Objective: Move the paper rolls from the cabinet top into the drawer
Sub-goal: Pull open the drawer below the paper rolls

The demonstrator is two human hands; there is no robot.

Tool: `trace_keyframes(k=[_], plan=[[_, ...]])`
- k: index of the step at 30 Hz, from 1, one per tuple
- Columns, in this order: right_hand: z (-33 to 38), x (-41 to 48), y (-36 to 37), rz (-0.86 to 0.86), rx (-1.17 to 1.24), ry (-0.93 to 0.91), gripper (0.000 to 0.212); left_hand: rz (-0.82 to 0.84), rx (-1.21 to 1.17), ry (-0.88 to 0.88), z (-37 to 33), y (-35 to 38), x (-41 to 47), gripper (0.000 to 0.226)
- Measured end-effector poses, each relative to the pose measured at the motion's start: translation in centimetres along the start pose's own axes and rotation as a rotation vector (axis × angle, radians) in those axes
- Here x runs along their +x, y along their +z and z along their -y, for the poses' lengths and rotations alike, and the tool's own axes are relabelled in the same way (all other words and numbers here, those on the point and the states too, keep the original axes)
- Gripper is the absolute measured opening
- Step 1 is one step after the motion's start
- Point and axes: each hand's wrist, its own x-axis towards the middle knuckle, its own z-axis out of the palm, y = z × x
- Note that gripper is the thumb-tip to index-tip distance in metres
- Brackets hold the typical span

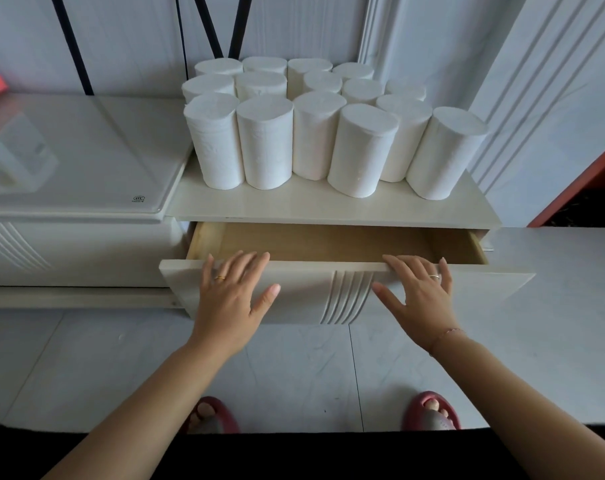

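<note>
1. The white, soft, coreless paper rolls stand upright, clustered on the cream cabinet top; likely light and squashable, so I'd grip around the sides gently.
2. The wooden drawer below is part-open and looks empty.
3. My left hand and right hand lie spread flat on its front, holding nothing.

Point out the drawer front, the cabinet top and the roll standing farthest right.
drawer front [484, 282], head view, on its bare panel right of the right hand.
cabinet top [294, 202], head view, on the bare front strip before the rolls.
rightmost paper roll [443, 157], head view, on its side wall.
</note>
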Motion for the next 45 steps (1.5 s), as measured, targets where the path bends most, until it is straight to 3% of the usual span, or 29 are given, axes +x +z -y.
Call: trace_keyframes(k=[8,14,24,30,43,45], plan=[[-0.1,-4.0,-1.1,0.054,0.047,-0.016,0.074,0.053,-0.014,0.026,-0.6,-1.6,-3.6,0.066],[-0.1,-6.8,-3.0,0.144,0.099,-0.038,0.096,0.096,-0.063,0.045,-1.2,-2.8,-6.3,0.065],[0.5,-10.4,-4.1,0.185,0.099,0.000,0.091,0.087,-0.146,0.022,-2.3,-3.9,-9.5,0.052],[0.9,-11.7,-4.7,0.165,0.156,0.016,0.071,0.070,-0.197,0.049,-2.7,-4.4,-10.4,0.044],[1.7,-14.2,-5.2,0.130,0.192,0.050,0.077,0.074,-0.188,0.026,-3.4,-4.6,-13.0,0.050],[1.7,-14.2,-5.3,0.127,0.195,0.051,0.069,0.087,-0.199,0.019,-3.5,-4.7,-13.1,0.050]])
